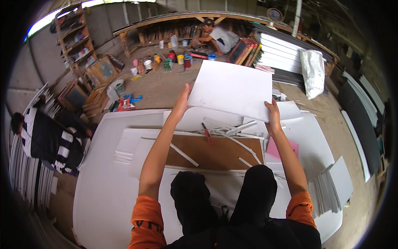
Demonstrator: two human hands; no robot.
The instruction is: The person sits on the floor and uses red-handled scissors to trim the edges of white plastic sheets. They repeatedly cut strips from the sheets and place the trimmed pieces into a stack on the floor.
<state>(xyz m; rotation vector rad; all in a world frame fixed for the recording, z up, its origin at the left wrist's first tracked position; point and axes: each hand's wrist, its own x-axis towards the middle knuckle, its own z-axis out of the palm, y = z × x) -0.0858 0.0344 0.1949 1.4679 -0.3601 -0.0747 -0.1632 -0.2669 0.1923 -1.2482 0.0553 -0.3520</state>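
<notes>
A white rectangular board (232, 89), perhaps several sheets stacked, is held up in front of me, above the work surface. At its left edge my left hand (181, 103) presses with the palm, fingers stretched along the side. My right hand (272, 112) grips the lower right corner, thumb on the upper face and the other fingers partly hidden. Below my arms lies a brown board (186, 151) with white offcut strips (184, 155) on and around it. A red-handled cutter (207, 133) rests among the strips, apart from both hands.
I sit over large white sheets (103, 174). A pink sheet (282, 148) lies by my right forearm, and a stack of grey-white panels (327, 191) stands at right. Paint cans (167, 64) dot the floor ahead. One person (219, 37) squats at the back; another (49, 139) bends at left.
</notes>
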